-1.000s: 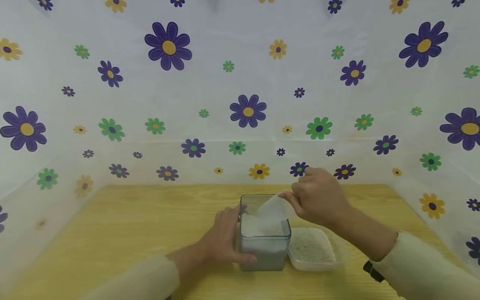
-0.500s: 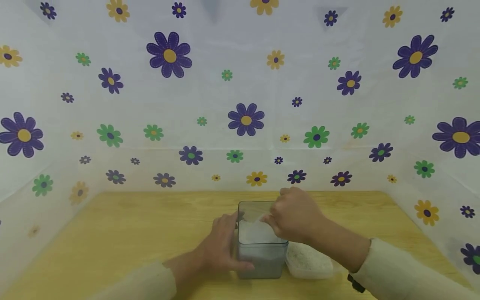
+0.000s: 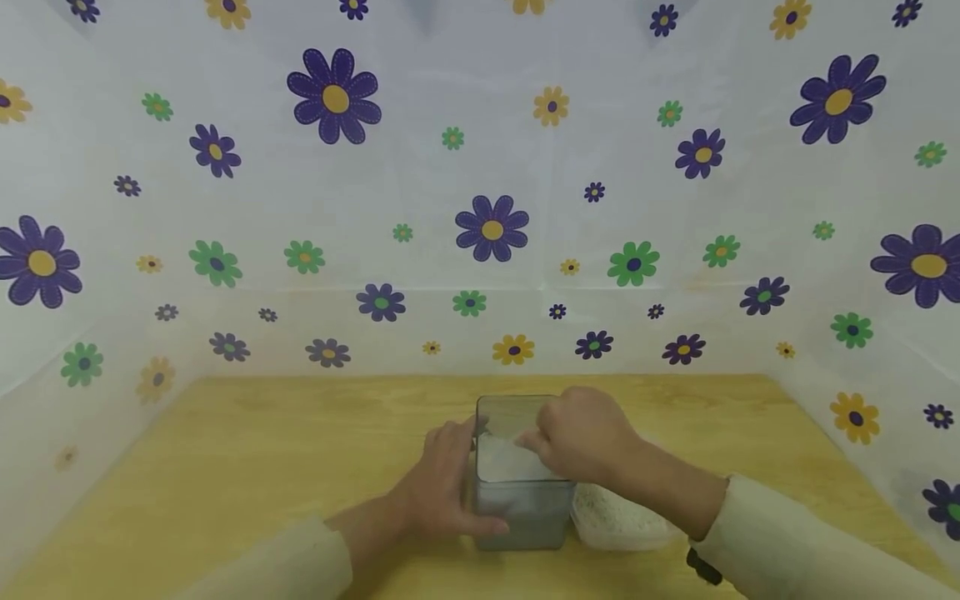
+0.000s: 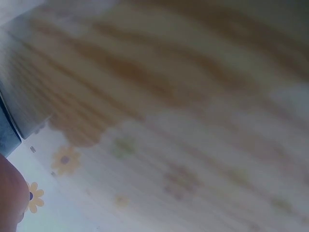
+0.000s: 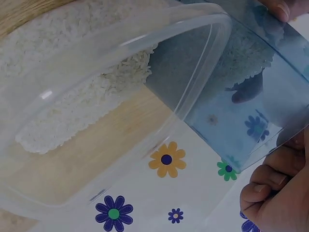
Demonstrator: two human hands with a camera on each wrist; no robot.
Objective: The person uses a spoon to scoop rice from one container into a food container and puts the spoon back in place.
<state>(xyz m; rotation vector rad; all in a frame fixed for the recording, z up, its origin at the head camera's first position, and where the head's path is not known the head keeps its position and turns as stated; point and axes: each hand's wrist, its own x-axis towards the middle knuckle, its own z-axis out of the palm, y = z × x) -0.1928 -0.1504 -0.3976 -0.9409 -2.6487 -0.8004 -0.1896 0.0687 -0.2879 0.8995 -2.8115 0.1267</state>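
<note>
A square, see-through grey-blue storage canister (image 3: 521,521) stands upright on the table, holding white rice. My left hand (image 3: 442,492) grips its left side, thumb across the front and fingers toward the back. Over the canister's open top, my right hand (image 3: 588,433) is curled round a translucent white scoop (image 5: 288,99), which reaches down inside. Hand and canister wall hide most of that scoop. Close against the canister's right side sits a clear plastic tub (image 3: 622,540) of rice (image 5: 63,123), partly covered by my right forearm. The left wrist view catches only the canister's corner (image 4: 8,133).
The wood-patterned table (image 3: 300,467) extends to the left and behind the canister. White flowered sheeting (image 3: 420,183) encloses the back and both sides. A small dark device (image 3: 703,567) hangs below my right sleeve.
My right hand has come left and down, taking the scoop from above the rim into the canister. My left hand keeps its grip. The head view has shifted slightly.
</note>
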